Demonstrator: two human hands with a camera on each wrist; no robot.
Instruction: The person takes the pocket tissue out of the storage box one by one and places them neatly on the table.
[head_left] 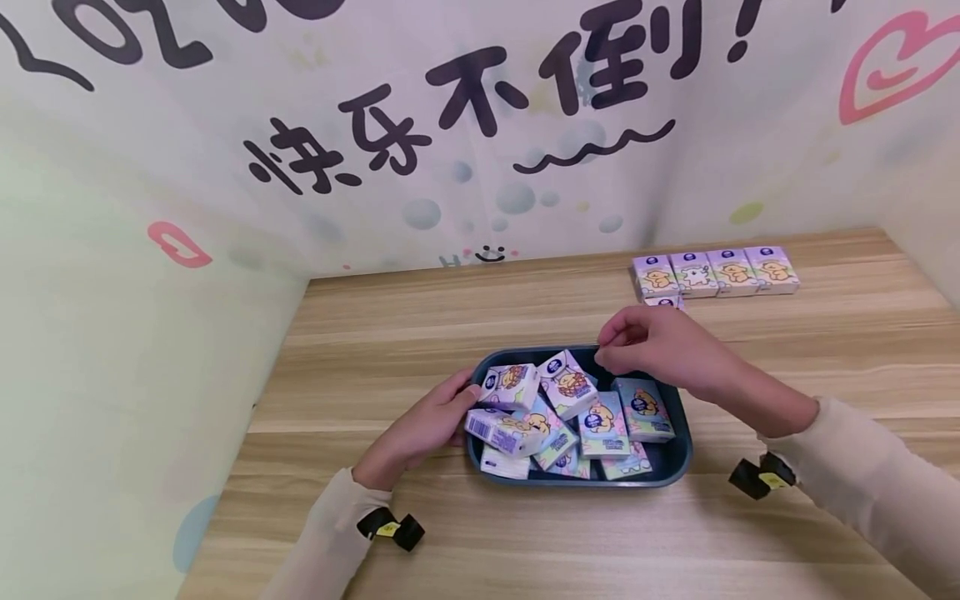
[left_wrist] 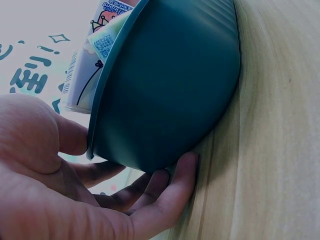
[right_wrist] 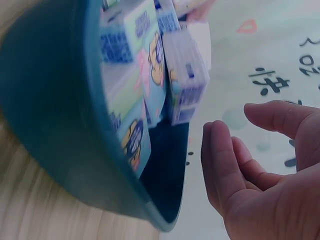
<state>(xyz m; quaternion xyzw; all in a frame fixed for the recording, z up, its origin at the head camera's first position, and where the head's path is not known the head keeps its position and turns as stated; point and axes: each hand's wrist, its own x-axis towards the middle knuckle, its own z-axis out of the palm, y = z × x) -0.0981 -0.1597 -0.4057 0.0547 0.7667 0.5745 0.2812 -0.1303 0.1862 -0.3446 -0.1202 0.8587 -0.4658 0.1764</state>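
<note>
A dark teal plastic tray [head_left: 585, 482] holds a jumble of small cartoon-printed packs [head_left: 603, 425] that look like pocket tissues. My left hand [head_left: 431, 421] grips the tray's left end; in the left wrist view the thumb is at the rim and the fingers [left_wrist: 175, 192] bend against the outer wall. Over the tray's back right rim hovers my right hand [head_left: 667, 346], thumb and fingertips apart. The right wrist view shows nothing between its fingers [right_wrist: 225, 160]. One white pack [head_left: 567, 383] leans on others near the tray's back edge.
Several similar packs [head_left: 735, 272] stand in a row at the back right of the wooden table [head_left: 360, 333]. Another pack [head_left: 663, 302] sits in front of the row's left end, partly hidden by my right hand. A printed cloth [head_left: 450, 167] hangs behind the table.
</note>
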